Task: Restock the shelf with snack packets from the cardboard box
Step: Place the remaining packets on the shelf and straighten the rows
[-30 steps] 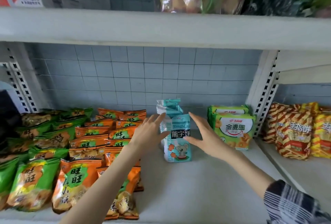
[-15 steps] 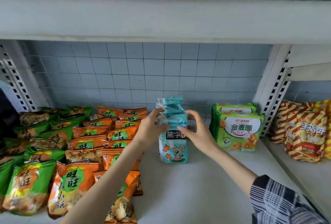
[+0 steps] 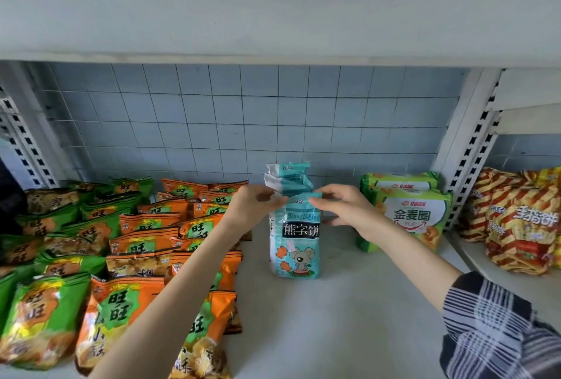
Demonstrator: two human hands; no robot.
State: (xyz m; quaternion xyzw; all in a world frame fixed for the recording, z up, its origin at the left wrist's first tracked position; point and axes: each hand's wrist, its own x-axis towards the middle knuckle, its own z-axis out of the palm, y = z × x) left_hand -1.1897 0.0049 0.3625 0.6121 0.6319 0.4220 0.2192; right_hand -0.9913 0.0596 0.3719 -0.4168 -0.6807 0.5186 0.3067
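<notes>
While the teal packet (image 3: 296, 245) stands upright on the shelf (image 3: 349, 318), between orange packets (image 3: 145, 222) left and green packets (image 3: 416, 214) right, its top edge is pinched by the left grip (image 3: 255, 205) and the right grip (image 3: 343, 211).

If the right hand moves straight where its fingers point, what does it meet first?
The front teal biscuit packet, whose top the right hand pinches; past it, probably the left hand.

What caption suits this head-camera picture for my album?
Left hand and right hand pinch the top of an upright teal biscuit packet on the shelf, beside orange snack packets.
</notes>
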